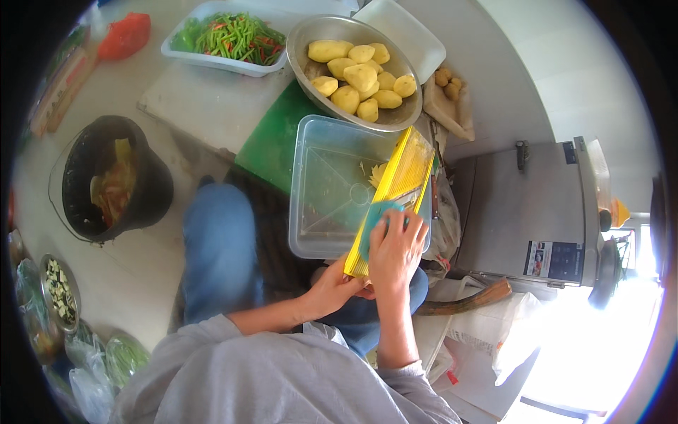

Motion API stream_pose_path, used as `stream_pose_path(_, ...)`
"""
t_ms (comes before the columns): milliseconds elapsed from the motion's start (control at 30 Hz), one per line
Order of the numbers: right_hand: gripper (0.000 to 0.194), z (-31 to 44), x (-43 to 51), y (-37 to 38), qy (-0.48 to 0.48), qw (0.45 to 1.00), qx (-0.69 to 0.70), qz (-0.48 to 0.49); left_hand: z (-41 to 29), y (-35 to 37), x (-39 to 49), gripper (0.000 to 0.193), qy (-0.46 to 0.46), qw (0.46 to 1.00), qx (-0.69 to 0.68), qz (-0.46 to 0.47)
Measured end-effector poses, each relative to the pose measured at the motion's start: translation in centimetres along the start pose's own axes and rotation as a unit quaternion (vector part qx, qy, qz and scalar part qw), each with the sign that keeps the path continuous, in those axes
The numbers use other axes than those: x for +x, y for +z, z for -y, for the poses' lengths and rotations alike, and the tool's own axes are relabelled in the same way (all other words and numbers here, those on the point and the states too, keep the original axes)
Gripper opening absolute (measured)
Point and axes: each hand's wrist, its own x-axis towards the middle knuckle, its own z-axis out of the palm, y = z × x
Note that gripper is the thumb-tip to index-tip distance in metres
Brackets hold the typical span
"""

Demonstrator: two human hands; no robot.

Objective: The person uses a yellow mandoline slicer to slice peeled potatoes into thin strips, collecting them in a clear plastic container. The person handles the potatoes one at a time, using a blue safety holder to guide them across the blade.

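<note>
A yellow mandoline slicer (401,175) slants over a clear plastic box (297,180). My left hand (333,289) grips its near end, below the box's rim. My right hand (396,246) is closed over a teal piece (377,225), perhaps a hand guard, pressed on the slicer just below the blade. The palm and fingers hide whatever lies under the teal piece. A few pale yellow slices (377,175) lie in the box beside the slicer. Beyond the box, a steel bowl (296,45) holds several peeled potatoes (360,78).
A green cutting board (270,140) lies under the box. Cut green and red peppers (238,40) fill a white tub (222,63). A black bucket (159,185) with scraps stands left. A steel cabinet (508,212) is at right; unpeeled potatoes (450,87) sit in a small tray (450,115).
</note>
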Motion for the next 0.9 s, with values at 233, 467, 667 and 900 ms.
stream_pose_path(233,0.02,-6.6,16.4,5.8,0.007,0.998,-0.035,-0.053,-1.3,0.6,-0.4,0.038,-0.016,1.0,0.002,-0.001)
stream_pose_path(467,0.02,-1.8,2.4,-1.8,-0.025,0.999,-0.004,0.034,-0.8,0.3,-0.1,0.038,-0.02,1.0,0.002,0.0)
stream_pose_path(667,0.017,-1.9,4.7,3.0,-0.032,0.999,-0.012,-0.04,-0.4,0.1,-0.1,0.038,-0.015,1.0,-0.003,0.008)
stream_pose_path(900,0.02,-6.9,14.4,3.4,0.052,0.997,0.048,-0.029,-1.2,0.4,-0.4,0.038,-0.024,0.999,0.016,0.012)
